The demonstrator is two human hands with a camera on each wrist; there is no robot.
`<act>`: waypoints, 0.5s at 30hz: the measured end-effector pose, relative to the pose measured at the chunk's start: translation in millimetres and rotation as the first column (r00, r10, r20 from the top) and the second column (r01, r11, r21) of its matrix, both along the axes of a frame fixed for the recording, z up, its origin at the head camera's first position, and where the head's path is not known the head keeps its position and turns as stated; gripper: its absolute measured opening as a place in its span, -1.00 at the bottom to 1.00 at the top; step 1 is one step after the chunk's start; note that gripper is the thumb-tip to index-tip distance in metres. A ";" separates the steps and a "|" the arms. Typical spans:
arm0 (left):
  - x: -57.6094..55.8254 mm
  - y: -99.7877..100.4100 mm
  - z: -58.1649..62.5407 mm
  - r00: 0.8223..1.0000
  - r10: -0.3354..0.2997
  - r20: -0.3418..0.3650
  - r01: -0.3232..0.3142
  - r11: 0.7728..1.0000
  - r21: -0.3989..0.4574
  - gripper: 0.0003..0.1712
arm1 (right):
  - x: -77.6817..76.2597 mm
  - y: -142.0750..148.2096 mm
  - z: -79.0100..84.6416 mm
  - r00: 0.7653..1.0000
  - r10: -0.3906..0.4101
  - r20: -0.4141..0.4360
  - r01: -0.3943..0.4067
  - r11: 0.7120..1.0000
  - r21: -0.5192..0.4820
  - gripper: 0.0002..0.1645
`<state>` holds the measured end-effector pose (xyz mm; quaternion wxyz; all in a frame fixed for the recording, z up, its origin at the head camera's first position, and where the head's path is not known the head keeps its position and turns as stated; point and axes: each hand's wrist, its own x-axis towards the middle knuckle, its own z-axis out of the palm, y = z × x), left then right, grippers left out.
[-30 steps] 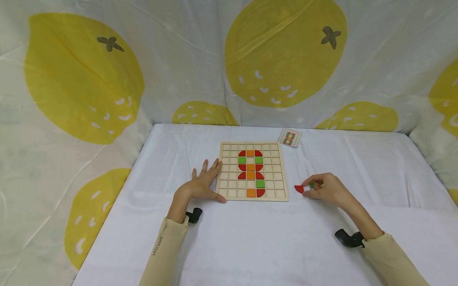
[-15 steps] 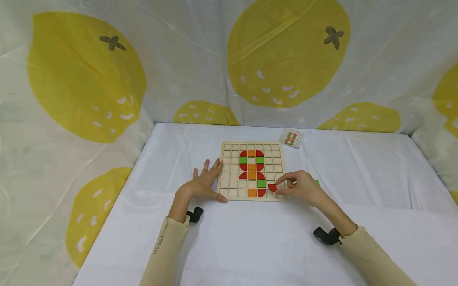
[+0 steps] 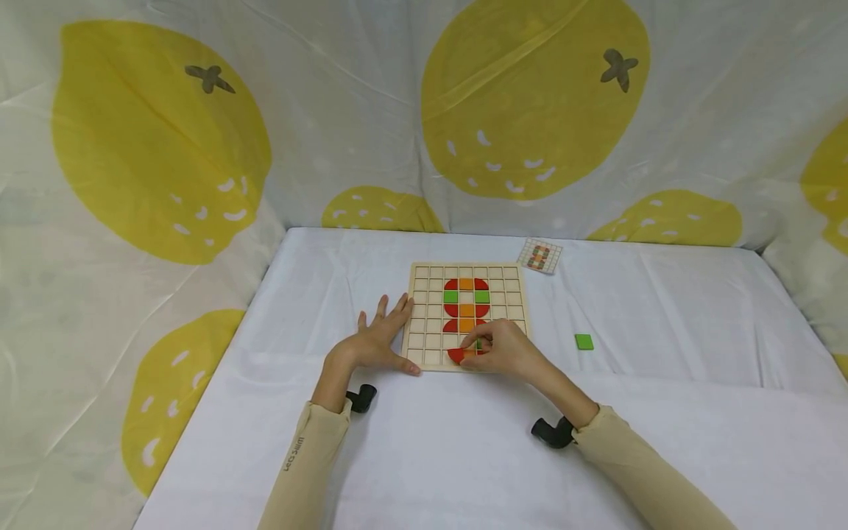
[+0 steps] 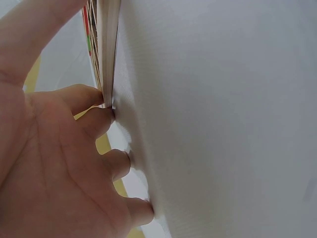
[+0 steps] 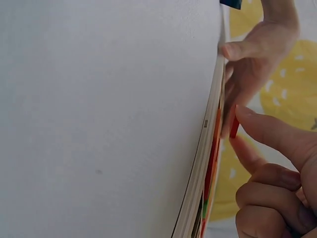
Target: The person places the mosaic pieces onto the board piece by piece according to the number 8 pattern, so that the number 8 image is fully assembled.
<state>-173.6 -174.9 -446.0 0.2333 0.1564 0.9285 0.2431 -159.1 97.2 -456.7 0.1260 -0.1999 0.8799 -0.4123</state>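
A wooden grid board (image 3: 424, 275) lies on the white cloth, with red rounded tiles, orange squares and green squares set in its middle columns. My left hand (image 3: 371, 342) is spread along the board's left edge, fingertips and thumb at the rim; the left wrist view shows the fingers (image 4: 116, 163) straight, meeting the board's side and the cloth. My right hand (image 3: 506, 350) pinches a red quarter-circle tile (image 3: 456, 355) between thumb and index finger over the board's bottom row. In the right wrist view the red tile (image 5: 234, 122) stands edge-on, just above the board's face.
A loose green square tile (image 3: 584, 341) lies on the cloth right of the board. Behind the board's right corner lies a small pattern card (image 3: 539, 255) with a printed grid. A lemon-printed curtain (image 3: 358, 110) hangs behind the table.
My right hand has carried the red tile leftward from the cloth to over the board's bottom row, uncovering the green tile. The left hand has stayed at the board's edge.
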 end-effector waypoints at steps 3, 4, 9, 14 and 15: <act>0.0 -0.5 -0.6 1.000 -0.001 0.000 0.001 1.000 -0.002 0.54 | -0.7 -4.2 -1.3 1.000 0.005 0.002 -0.005 1.000 0.014 -0.80; -0.1 -0.6 -0.8 1.000 -0.001 0.000 0.001 1.000 -0.003 0.54 | -0.8 -5.3 -1.6 1.000 0.009 -0.004 -0.009 1.000 0.020 -0.80; -0.5 -0.2 -1.3 1.000 0.000 0.006 0.000 1.000 -0.002 0.55 | -2.3 -9.1 -2.6 1.000 0.016 -0.017 -0.015 0.999 0.039 -0.80; -0.1 0.1 -1.0 1.000 0.002 0.008 -0.001 1.000 -0.008 0.55 | -2.5 -9.7 -1.9 1.000 0.014 0.000 -0.014 0.998 0.056 -0.80; 0.1 0.1 -0.9 1.000 0.002 0.006 -0.002 1.000 -0.008 0.55 | -2.5 -9.7 -1.8 1.000 0.016 0.004 -0.016 0.998 0.056 -0.79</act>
